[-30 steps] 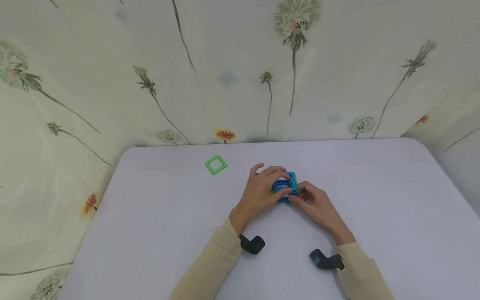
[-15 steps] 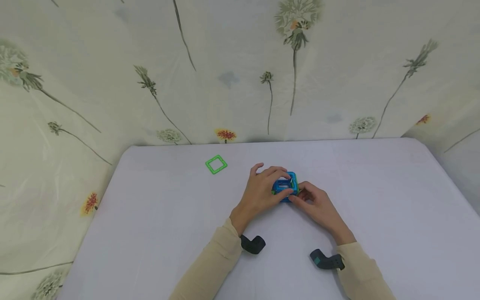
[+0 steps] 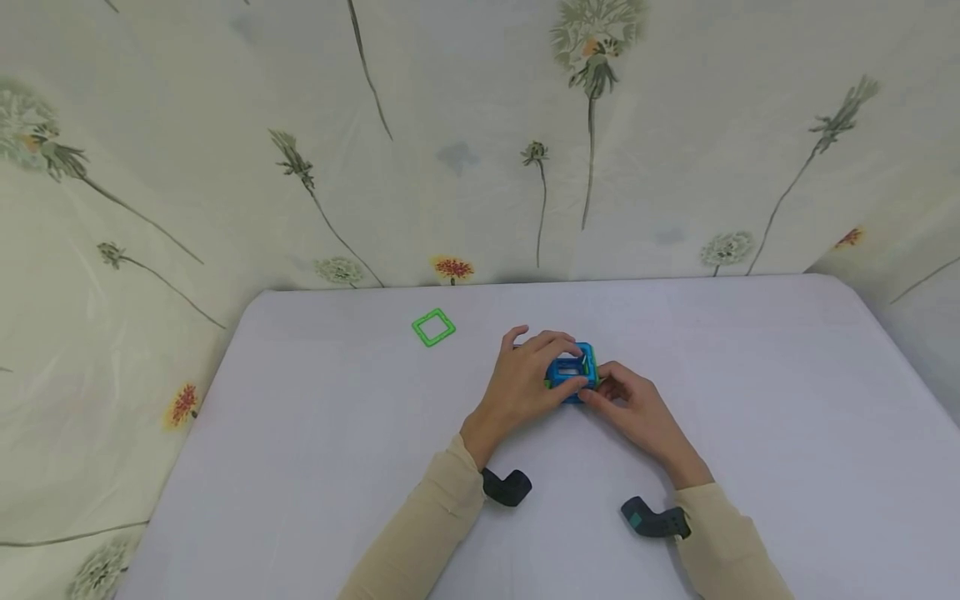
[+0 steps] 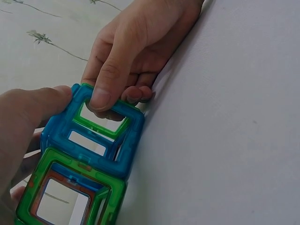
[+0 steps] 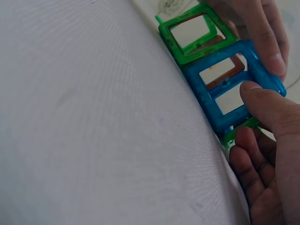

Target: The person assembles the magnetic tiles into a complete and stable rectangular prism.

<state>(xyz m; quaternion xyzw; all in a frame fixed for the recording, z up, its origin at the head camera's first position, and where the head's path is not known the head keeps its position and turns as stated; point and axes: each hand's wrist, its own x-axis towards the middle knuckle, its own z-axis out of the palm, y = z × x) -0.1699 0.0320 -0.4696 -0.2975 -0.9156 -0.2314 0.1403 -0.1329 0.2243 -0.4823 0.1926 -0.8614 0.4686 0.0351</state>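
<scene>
A small block of magnetic tiles (image 3: 589,357) stands on the table between both hands. In the left wrist view, a blue square tile (image 4: 132,145) sits beside a green one (image 4: 117,199), with an orange-red frame behind. My left hand (image 3: 517,377) reaches over the block, gripping it between thumb and fingers at its top. My right hand (image 3: 636,410) pinches the right end, its thumb on the blue tile's edge. In the right wrist view, a green piece (image 5: 232,136) shows beside the right fingertips. The block's far side is partly hidden by the hands.
A loose green square tile (image 3: 421,335) lies flat toward the back left of the white table (image 3: 315,467). Behind the table hangs a floral cloth (image 3: 480,208). Black wrist devices sit on the left wrist (image 3: 507,489) and the right wrist (image 3: 654,520).
</scene>
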